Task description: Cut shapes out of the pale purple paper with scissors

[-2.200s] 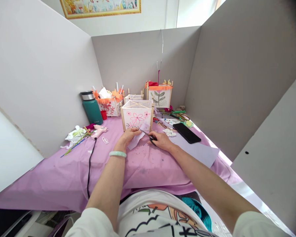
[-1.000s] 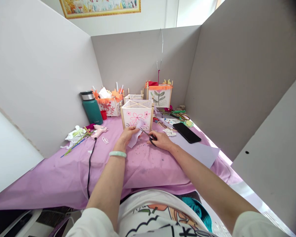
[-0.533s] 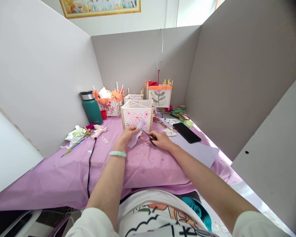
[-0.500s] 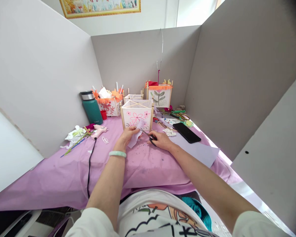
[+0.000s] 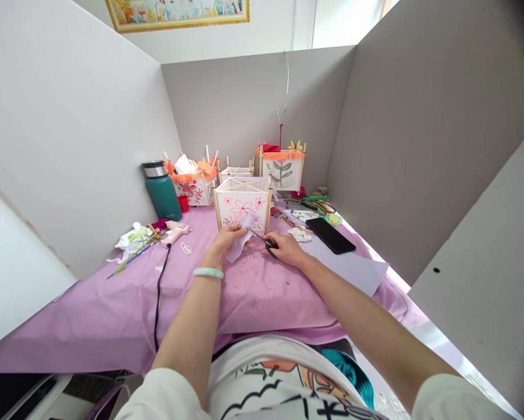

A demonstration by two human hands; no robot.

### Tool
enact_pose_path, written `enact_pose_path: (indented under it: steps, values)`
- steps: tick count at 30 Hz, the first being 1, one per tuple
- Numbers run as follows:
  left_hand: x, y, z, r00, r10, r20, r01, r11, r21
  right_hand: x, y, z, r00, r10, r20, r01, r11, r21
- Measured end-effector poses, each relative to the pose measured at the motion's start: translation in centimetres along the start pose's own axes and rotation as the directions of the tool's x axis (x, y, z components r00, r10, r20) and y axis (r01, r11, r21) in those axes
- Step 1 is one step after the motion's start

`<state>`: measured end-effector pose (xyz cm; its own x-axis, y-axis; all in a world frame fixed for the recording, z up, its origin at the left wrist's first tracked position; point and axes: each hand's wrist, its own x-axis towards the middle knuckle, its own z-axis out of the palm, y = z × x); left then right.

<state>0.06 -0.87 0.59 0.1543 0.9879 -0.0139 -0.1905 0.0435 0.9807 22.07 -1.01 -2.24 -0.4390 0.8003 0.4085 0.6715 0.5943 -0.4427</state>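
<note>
The pink-draped surface (image 5: pixel 266 303) is spreading out in front of me. The front box (image 5: pixel 242 204), with its pink flowers, is standing upright near the middle. A pale sheet (image 5: pixel 353 268) is lying toward the right edge. The bottle (image 5: pixel 164 195) is standing toward the far left corner, and the phone (image 5: pixel 331 235) is resting partly on the sheet. The glue gun (image 5: pixel 175 232) is lying on the left.

My right hand (image 5: pixel 286 249) is gripping the scissors by their handles; my left hand (image 5: pixel 224 242) is pinching the paper (image 5: pixel 237 248) between thumb and fingers. I am holding that paper just before the front box, its lower end hanging toward the near edge of the surface. It is overlapping the box in my view, so I cannot tell whether they are touching.

The scissors (image 5: pixel 268 242) are pointing left, tips at the paper beside my left fingertips; I cannot tell how far the blades are parting. I am judging this to be a trimming cut. Doing it well is calling for short snips, feeding the paper by turning it with the left hand, pinching close enough to stop it buckling, and leaving those fingertips clear of the blades' line.
</note>
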Motion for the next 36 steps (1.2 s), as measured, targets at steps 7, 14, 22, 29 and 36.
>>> enact_pose_path:
  steps: [7, 14, 22, 29, 36]
  values:
    - [-0.04, 0.03, 0.02, 1.000, -0.020, -0.005, 0.020, 1.000, 0.021, -0.08, -0.09, -0.05, 1.000, -0.008, -0.009, 0.008, 1.000, 0.005]
    - [0.12, -0.17, -0.06, 0.998, -0.033, 0.055, 0.030, 0.998, 0.057, -0.08, -0.21, -0.02, 0.999, -0.033, -0.023, 0.033, 0.999, 0.016]
    - [-0.12, -0.09, -0.11, 0.995, -0.058, 0.077, 0.053, 0.996, 0.072, -0.09, -0.19, 0.01, 0.999, -0.049, -0.015, 0.049, 0.999, 0.019]
    - [-0.21, 0.05, -0.01, 0.995, -0.061, 0.077, 0.054, 0.994, 0.091, 0.02, 0.02, 0.06, 1.000, -0.027, -0.005, 0.027, 1.000, 0.000]
    - [-0.27, 0.06, -0.04, 0.994, -0.062, 0.089, 0.054, 0.994, 0.096, 0.07, 0.19, 0.14, 0.999, -0.032, -0.011, 0.032, 0.999, 0.008]
